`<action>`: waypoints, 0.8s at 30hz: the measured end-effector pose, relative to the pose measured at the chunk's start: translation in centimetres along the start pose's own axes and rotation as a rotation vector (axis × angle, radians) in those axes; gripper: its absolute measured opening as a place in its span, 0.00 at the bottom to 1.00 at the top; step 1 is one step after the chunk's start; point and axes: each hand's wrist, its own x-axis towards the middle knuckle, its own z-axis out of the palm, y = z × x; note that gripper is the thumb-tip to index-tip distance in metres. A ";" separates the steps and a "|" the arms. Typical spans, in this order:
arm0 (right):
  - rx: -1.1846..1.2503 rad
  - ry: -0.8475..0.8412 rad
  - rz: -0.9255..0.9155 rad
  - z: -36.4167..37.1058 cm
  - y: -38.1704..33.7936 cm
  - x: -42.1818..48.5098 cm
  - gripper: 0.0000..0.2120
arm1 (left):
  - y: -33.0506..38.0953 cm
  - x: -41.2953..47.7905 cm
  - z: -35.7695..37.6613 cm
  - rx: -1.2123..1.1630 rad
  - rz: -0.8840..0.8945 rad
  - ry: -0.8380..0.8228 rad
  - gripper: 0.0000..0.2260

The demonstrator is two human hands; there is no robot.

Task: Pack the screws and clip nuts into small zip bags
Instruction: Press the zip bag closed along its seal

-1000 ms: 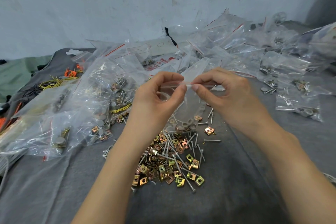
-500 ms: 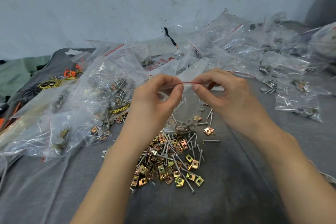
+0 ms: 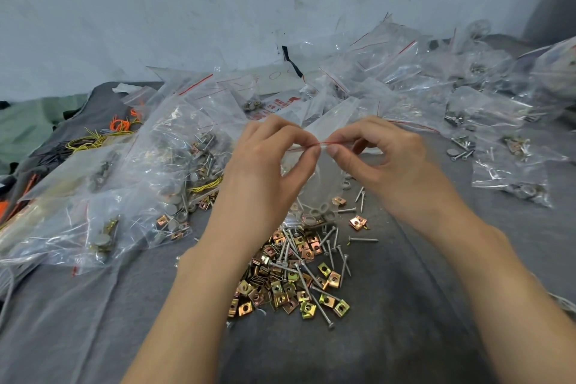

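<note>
Clear plastic is everywhere in the head view. In the middle, a small zip bag [image 3: 314, 187] hangs in the air, just above a heap on the grey worktop [image 3: 405, 337]. The left hand [image 3: 265, 171] and the right hand [image 3: 392, 165] hold it by the red zip strip [image 3: 330, 143] at its top. Each grip is closed small: thumb and first finger pinch the strip, and the two pinches almost touch in the middle. The other fingers are curled.

I think the step is working the zip. I cannot tell if the bag is being shut or opened. To do it well, hold the strip straight and flat. Press the two sides together bit by bit, from one end to the other. Do not tip the bag, or things may fall out.

At the bottom of the bag there seem to be some grey rings [image 3: 321, 212]. The plastic makes it hard to see more. Under the bag lie the clip nuts [image 3: 280, 293], gold and shiny, mixed with long screws [image 3: 311, 277]. Many are loose, so there is a lot left to pack.

On the left are big bags [image 3: 93, 196] with metal bits and yellow wire [image 3: 208, 185]. On the right are small bags [image 3: 511, 178] with a few screws and parts inside.
</note>
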 end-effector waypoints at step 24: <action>0.012 0.004 0.025 0.0 0.8 0.0 0.01 | 0.6 0.2 -0.1 0.057 -0.037 0.000 0.04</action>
